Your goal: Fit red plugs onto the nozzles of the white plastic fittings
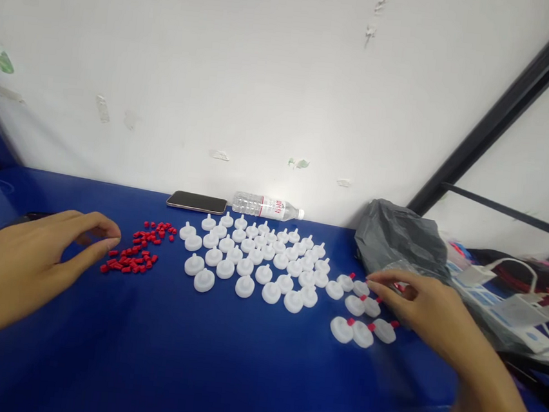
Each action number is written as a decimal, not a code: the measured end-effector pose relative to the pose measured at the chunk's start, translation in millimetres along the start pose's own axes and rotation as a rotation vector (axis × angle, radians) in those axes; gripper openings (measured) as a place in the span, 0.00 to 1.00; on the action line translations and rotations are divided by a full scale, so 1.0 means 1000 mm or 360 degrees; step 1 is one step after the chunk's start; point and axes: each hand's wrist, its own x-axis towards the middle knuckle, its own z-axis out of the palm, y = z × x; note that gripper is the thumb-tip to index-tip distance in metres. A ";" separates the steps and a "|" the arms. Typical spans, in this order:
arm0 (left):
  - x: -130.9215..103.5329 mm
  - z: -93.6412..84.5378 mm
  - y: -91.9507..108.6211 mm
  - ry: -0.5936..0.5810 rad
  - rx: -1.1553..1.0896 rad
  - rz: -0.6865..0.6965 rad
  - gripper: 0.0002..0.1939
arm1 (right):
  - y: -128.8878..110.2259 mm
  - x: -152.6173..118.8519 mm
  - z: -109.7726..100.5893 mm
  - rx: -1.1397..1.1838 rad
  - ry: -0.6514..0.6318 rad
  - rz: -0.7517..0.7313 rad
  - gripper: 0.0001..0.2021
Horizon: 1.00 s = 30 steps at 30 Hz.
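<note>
My left hand (64, 247) hovers at the left edge of a scatter of small red caps (138, 252). Its thumb and forefinger tips come together; whether a cap is between them is too small to tell. On the right, my right hand (413, 303) pinches the red-capped tip of a round white disc (361, 288). Around it lie several more white discs with red caps (363, 335), tipped on their sides. In the middle, many uncapped white discs (245, 286) stand with their narrow nozzles pointing up.
A phone (196, 202) and a clear plastic bottle (267, 206) lie along the white wall. A grey plastic bag (400, 237) sits at the back right, beside a power strip (511, 313) with chargers and cables. A black metal bar (501, 118) slants up behind. The table (220, 363) is blue.
</note>
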 end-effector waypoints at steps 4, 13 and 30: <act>0.001 0.000 -0.010 -0.0205 0.0107 -0.0015 0.23 | -0.014 0.008 0.014 0.0013 -0.0121 -0.0167 0.20; -0.004 -0.002 -0.013 -0.0403 0.0043 -0.0022 0.19 | -0.013 0.018 0.031 -0.0053 -0.0160 -0.0211 0.16; -0.005 -0.002 0.001 -0.0473 0.0158 0.0089 0.18 | -0.153 -0.044 0.058 0.0434 -0.0696 -0.0994 0.07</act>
